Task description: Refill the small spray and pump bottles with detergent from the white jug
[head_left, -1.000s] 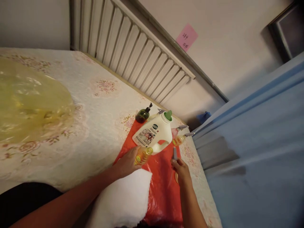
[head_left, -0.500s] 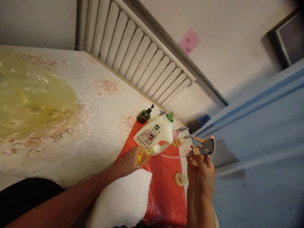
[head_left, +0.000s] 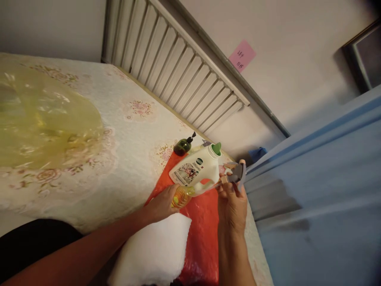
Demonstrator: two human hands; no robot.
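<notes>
My left hand (head_left: 162,203) is wrapped round a small clear bottle of yellow liquid (head_left: 182,196) lying on a red plastic sheet (head_left: 205,222). My right hand (head_left: 231,198) pinches a grey trigger sprayer head (head_left: 236,174) with a thin dip tube, held just right of the bottle's mouth. A white detergent jug with a green cap (head_left: 198,170) lies on its side right behind both hands.
A dark green pump bottle (head_left: 183,146) lies behind the jug on a floral tablecloth (head_left: 119,135). A white cloth (head_left: 154,250) sits near my left forearm. A yellowish translucent bag (head_left: 44,119) lies at left. A radiator (head_left: 178,71) and a blue curtain (head_left: 321,190) flank the table.
My right hand picked the sprayer head up off the red sheet, lifted it to the right, then brought it left toward the small bottle's mouth. My left hand kept hold of the bottle.
</notes>
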